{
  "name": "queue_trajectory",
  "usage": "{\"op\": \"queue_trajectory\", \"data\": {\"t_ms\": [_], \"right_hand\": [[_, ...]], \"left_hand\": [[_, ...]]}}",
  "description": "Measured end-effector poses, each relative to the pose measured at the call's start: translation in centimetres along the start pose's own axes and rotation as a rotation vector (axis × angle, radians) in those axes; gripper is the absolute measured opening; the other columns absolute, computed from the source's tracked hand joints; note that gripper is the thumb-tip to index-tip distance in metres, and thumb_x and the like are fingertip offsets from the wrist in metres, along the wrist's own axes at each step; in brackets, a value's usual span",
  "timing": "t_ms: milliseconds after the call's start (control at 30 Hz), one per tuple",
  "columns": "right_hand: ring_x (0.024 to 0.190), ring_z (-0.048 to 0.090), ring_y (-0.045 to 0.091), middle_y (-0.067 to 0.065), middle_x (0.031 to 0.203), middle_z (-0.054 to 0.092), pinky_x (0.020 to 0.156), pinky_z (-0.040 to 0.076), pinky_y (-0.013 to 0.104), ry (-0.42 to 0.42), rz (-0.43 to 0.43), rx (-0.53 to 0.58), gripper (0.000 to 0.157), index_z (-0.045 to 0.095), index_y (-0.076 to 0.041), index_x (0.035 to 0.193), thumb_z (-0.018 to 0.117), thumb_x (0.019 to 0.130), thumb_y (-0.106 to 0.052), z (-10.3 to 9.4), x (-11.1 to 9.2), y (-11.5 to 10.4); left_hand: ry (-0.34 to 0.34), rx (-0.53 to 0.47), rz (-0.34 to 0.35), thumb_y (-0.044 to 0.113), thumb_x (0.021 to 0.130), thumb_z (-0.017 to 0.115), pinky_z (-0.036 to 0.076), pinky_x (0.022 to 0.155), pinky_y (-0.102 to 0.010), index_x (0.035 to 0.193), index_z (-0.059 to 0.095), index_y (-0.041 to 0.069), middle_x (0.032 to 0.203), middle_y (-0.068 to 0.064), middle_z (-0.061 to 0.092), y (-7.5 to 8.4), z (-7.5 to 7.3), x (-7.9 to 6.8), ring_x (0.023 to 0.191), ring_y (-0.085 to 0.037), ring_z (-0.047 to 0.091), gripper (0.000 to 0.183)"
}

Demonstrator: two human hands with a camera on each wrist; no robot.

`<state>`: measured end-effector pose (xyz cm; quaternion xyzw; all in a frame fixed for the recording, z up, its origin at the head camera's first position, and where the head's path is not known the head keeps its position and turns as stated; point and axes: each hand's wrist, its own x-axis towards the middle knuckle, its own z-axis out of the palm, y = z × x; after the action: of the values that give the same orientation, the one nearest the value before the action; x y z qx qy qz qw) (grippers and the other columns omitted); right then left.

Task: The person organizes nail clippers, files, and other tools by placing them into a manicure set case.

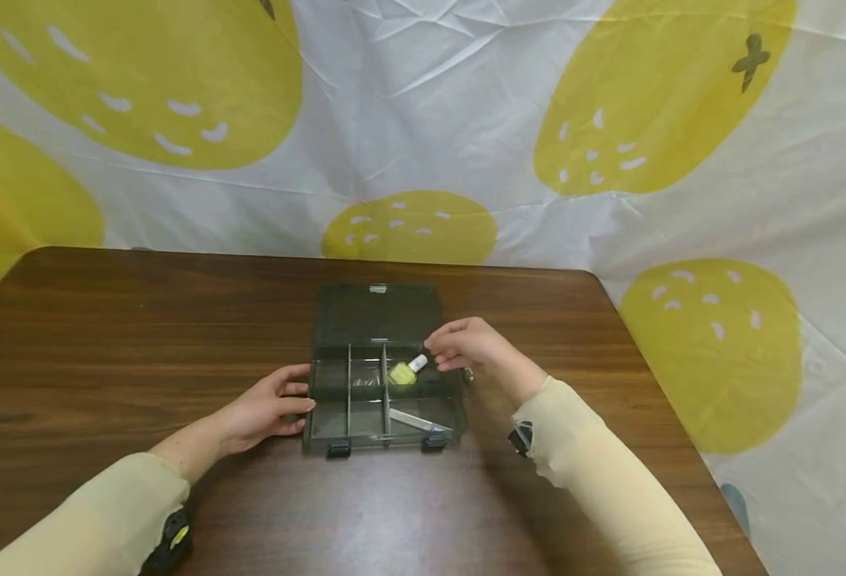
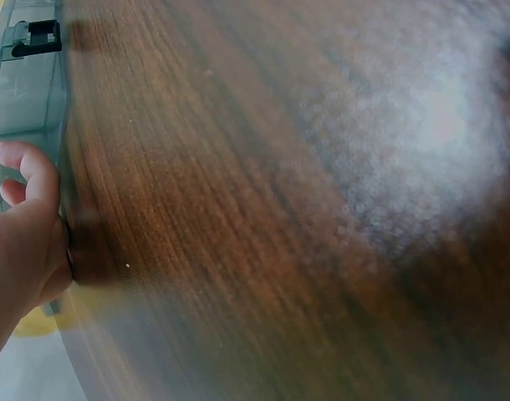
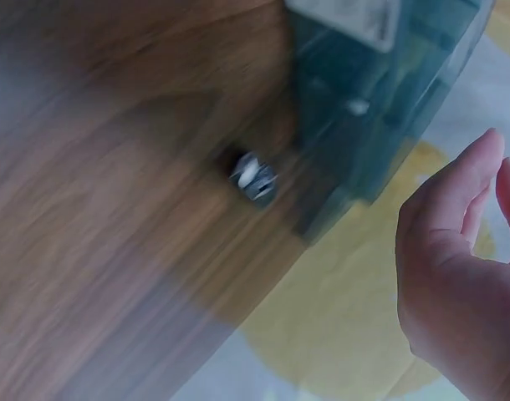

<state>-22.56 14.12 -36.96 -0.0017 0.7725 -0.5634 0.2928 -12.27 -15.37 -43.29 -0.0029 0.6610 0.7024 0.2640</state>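
A dark translucent compartment box [image 1: 330,412] lies with its lid [image 1: 379,312] folded back on the table. My left hand [image 1: 267,408] touches the box's left side, its thumb at the rim; the left wrist view shows the bent thumb of this hand [image 2: 33,217] against the wall. A small yellow-green nail polish bottle [image 1: 402,374] with a white cap leans in the right part of the box. Just above the cap hover the bent fingers of my right hand [image 1: 476,348]. In the right wrist view, nothing shows between the fingers of that hand [image 3: 464,259].
A pale flat strip [image 1: 417,420] lies in the box's front right compartment. Thin clear pieces [image 1: 366,382] sit in the middle one. Beside the box, on the right, a small shiny dark-and-silver object [image 3: 255,178] lies on the wooden table [image 1: 178,320]. A patterned cloth [image 1: 423,120] hangs behind.
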Motion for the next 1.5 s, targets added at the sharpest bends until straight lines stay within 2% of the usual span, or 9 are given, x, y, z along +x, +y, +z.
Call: {"op": "queue_trajectory", "data": {"t_ms": [167,433,733,967,1133,1267,1367,1500], "right_hand": [[0.056,0.059,0.006,0.001,0.071,0.063,0.058,0.053,0.019,0.034,-0.005,0.009,0.025,0.056,0.012,0.109,0.056,0.09,-0.004,-1.8,-0.1,0.9],[0.056,0.058,0.004,-0.004,0.067,0.063,0.058,0.053,0.018,0.057,0.001,0.05,0.028,0.051,0.015,0.114,0.053,0.09,0.001,-3.7,0.2,2.5],[0.055,0.059,0.004,-0.004,0.062,0.063,0.057,0.054,0.019,0.071,0.016,0.022,0.033,0.049,0.019,0.118,0.054,0.09,0.002,-4.3,1.1,3.8],[0.052,0.057,0.005,-0.004,0.059,0.06,0.055,0.053,0.019,0.116,0.022,-0.005,0.028,0.053,0.019,0.111,0.056,0.088,0.004,-4.0,1.5,4.5],[0.053,0.054,0.006,-0.005,0.059,0.057,0.054,0.053,0.02,0.145,0.026,-0.082,0.031,0.054,0.019,0.11,0.06,0.085,0.002,-3.6,1.6,4.9],[0.053,0.052,0.006,-0.005,0.059,0.055,0.053,0.053,0.021,0.203,0.032,-0.2,0.03,0.06,0.016,0.106,0.065,0.082,-0.001,-3.1,1.6,5.0],[0.05,0.051,0.006,-0.004,0.058,0.054,0.051,0.053,0.021,0.25,0.034,-0.291,0.026,0.064,0.012,0.1,0.068,0.079,-0.003,-2.7,1.7,4.9],[0.047,0.05,0.006,-0.002,0.056,0.051,0.048,0.052,0.021,0.286,0.043,-0.346,0.019,0.065,0.01,0.093,0.066,0.076,0.0,-2.3,1.7,4.5]], "left_hand": [[0.003,0.012,-0.005,0.006,0.094,0.051,0.05,0.073,-0.024,0.148,0.003,0.0,0.14,-0.027,0.017,0.1,0.0,-0.1,0.094,-0.014,0.048,0.073],[0.003,0.011,-0.012,0.007,0.095,0.051,0.05,0.073,-0.024,0.148,0.003,0.0,0.142,-0.027,0.016,0.2,-0.1,-0.2,0.094,-0.014,0.048,0.072],[0.002,0.006,-0.005,0.007,0.095,0.051,0.05,0.073,-0.024,0.148,0.002,0.0,0.14,-0.027,0.016,0.2,-0.2,-0.2,0.093,-0.013,0.048,0.072],[0.002,0.004,-0.004,0.007,0.094,0.051,0.05,0.073,-0.024,0.148,0.003,0.0,0.14,-0.027,0.016,0.1,-0.2,-0.2,0.093,-0.013,0.048,0.073],[0.006,0.003,-0.007,0.007,0.094,0.052,0.05,0.073,-0.023,0.148,0.004,0.0,0.14,-0.027,0.017,0.1,-0.2,-0.3,0.094,-0.013,0.048,0.073],[0.009,0.003,-0.01,0.007,0.094,0.052,0.05,0.074,-0.023,0.148,0.004,0.001,0.14,-0.027,0.017,0.1,-0.1,-0.3,0.094,-0.014,0.048,0.073],[0.01,0.005,-0.011,0.007,0.094,0.053,0.05,0.074,-0.023,0.148,0.004,0.001,0.14,-0.027,0.017,0.2,-0.1,-0.4,0.094,-0.014,0.048,0.073],[0.007,0.008,-0.007,0.008,0.094,0.053,0.05,0.074,-0.023,0.148,0.004,0.0,0.14,-0.027,0.016,0.2,0.0,-0.4,0.094,-0.014,0.048,0.074]]}}
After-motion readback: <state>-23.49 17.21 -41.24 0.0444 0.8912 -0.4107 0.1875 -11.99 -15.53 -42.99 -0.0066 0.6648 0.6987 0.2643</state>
